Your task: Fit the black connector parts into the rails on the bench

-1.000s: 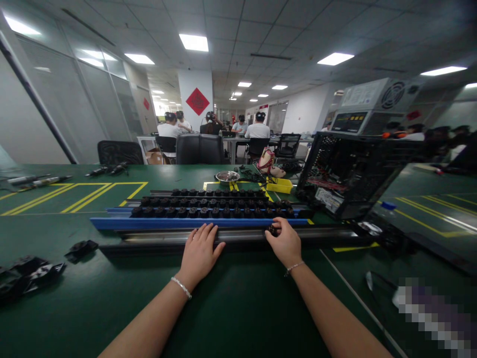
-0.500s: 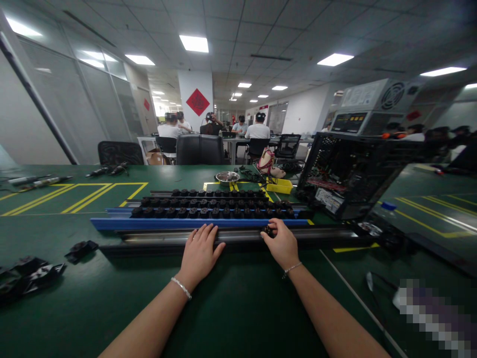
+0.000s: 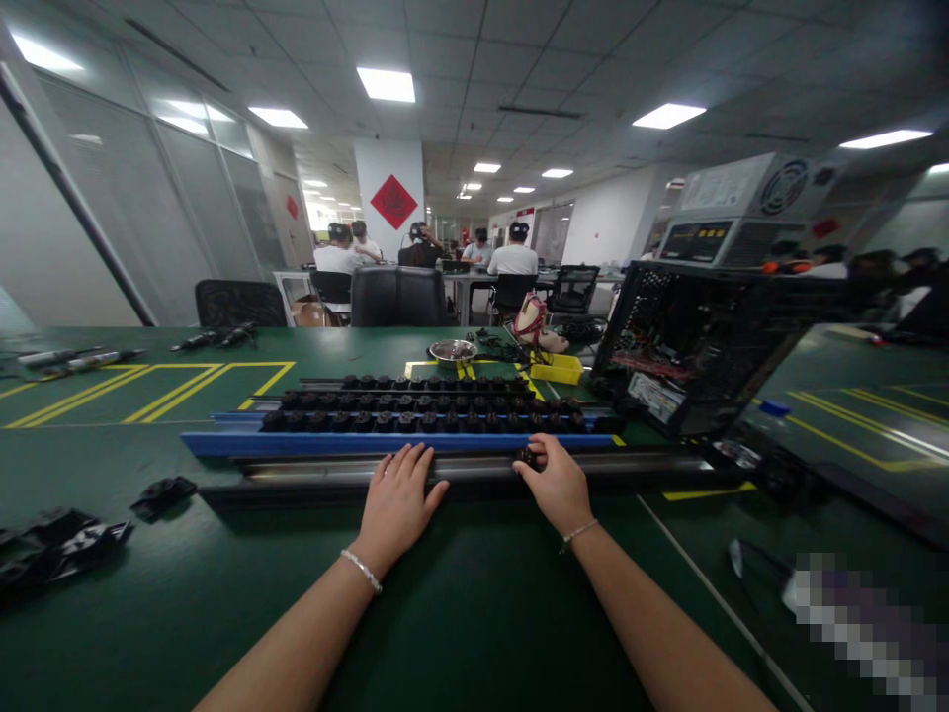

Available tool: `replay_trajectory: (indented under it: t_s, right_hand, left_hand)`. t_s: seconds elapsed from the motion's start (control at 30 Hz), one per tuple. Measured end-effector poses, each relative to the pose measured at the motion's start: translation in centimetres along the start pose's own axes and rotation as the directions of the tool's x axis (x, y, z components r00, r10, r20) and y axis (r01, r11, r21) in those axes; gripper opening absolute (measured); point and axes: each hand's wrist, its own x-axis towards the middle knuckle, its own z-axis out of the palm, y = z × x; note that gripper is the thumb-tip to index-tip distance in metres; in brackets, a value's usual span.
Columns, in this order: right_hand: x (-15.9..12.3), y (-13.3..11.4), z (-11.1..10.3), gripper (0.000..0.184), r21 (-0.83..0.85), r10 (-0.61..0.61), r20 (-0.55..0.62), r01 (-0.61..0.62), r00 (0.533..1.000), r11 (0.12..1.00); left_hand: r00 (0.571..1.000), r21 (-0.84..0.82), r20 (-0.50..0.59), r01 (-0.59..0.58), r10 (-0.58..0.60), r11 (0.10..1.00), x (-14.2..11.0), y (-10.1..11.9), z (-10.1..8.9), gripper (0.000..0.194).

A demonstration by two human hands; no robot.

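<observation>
A long dark metal rail (image 3: 311, 473) with a shiny channel lies crosswise on the green table in front of me. My left hand (image 3: 398, 499) rests flat on it, fingers stretched out and holding nothing. To the right, my right hand (image 3: 556, 480) pinches a small black round part (image 3: 529, 456) at the channel; its exact kind is too small to tell. Just beyond the rail is a blue strip (image 3: 297, 445). Behind that, rows of similar black round parts (image 3: 428, 422) stand along further rails.
An opened computer case (image 3: 682, 356) with a power supply (image 3: 748, 203) on top stands at the right. Farther back are a metal bowl (image 3: 453, 352) and a yellow tray (image 3: 558, 370). Black pieces (image 3: 163, 497) lie at the left. Several people sit at distant tables.
My right hand has shifted slightly left along the rail with the small black part. My left hand stays in place.
</observation>
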Motion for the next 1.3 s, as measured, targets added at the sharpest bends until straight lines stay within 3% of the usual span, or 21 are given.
replay_trajectory:
  t_s: [1.3]
  right_hand:
    - [-0.6,-1.4,0.8,0.029,0.116,-0.003,0.064,-0.004,0.998,0.993]
  left_hand:
    - [1.000,-0.008,0.026,0.017,-0.017,1.000,0.0,0.0,0.1,0.052]
